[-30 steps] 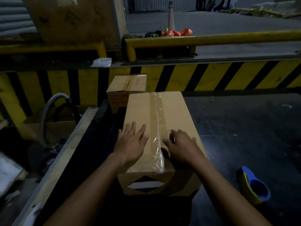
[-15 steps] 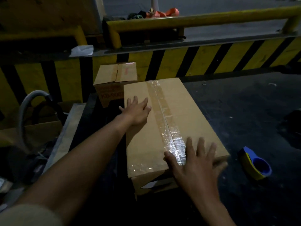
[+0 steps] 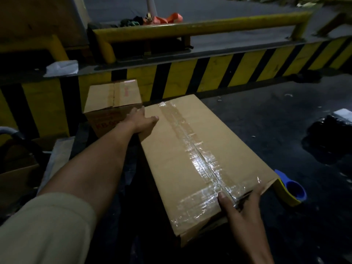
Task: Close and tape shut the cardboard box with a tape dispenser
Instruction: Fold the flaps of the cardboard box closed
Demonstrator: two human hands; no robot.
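Since earlier, cardboard box (image 3: 190, 149) rotated clockwise. Left hand (image 3: 142, 121) grips upper-left corner, right hand (image 3: 241, 201) lower edge, fingers wrapped over edges, likely steering it.

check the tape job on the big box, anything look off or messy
The clear tape along the big box's top seam is wrinkled and bubbled, worst toward the near end, where the strips overlap unevenly. The flaps themselves look closed. Nothing appears torn or spilled.

Dim dock: dark floor (image 3: 257, 119), yellow-black striped barrier (image 3: 209, 75) (yellow rail (image 3: 200, 27) above)
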